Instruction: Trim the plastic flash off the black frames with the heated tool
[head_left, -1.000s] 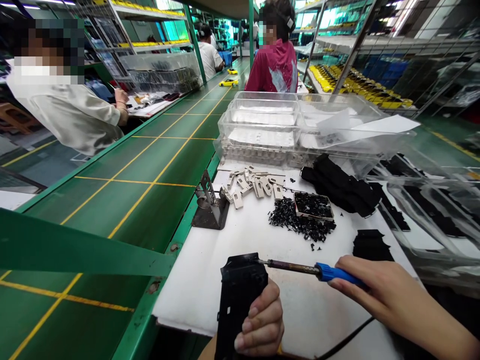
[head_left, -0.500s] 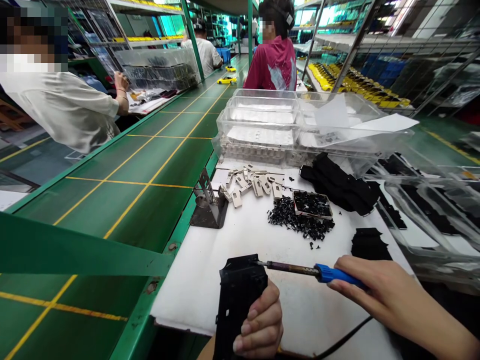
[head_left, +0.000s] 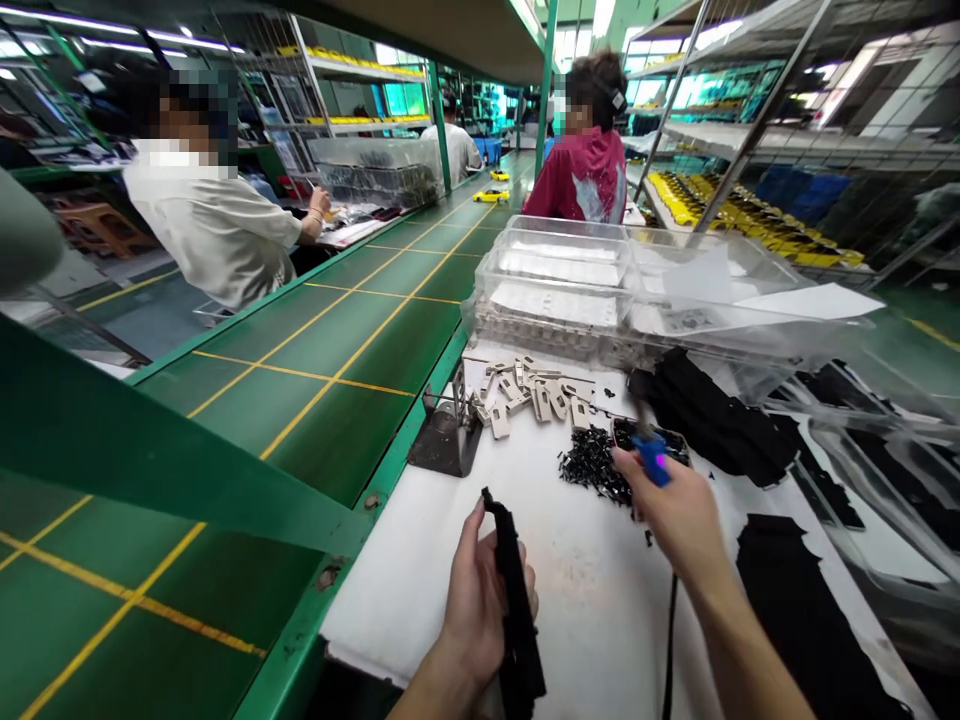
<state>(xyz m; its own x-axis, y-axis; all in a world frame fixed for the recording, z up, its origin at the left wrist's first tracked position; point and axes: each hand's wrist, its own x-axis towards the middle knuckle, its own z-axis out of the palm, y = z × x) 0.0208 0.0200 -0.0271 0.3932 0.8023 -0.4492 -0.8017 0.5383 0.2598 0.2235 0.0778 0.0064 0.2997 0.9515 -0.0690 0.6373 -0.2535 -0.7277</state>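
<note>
My left hand [head_left: 480, 590] is closed round a long black plastic part [head_left: 516, 610], now held edge-on above the white worktop [head_left: 592, 590]. In my right hand [head_left: 679, 505] is a soldering iron by its blue handle [head_left: 651, 458]; its metal shaft points up and away and is blurred. That hand hovers over the heap of small black pieces [head_left: 592, 465], at the near side of a small box [head_left: 679, 447] filled with more of them. Whether the fingers touch the pieces I cannot tell. From the iron, a black cord [head_left: 670, 640] runs down toward me.
Beige parts [head_left: 536, 395] lie behind a metal iron stand [head_left: 448, 425]. Clear plastic bins [head_left: 555, 300] stand at the back. Black parts [head_left: 712, 415] lie at right. A green conveyor [head_left: 352, 330] runs along the left, with co-workers [head_left: 214, 225] farther off.
The soldering iron has left the black part and swung up over the small pieces with my right hand. My left hand has turned the part from face-on to edge-on. The view has shifted.
</note>
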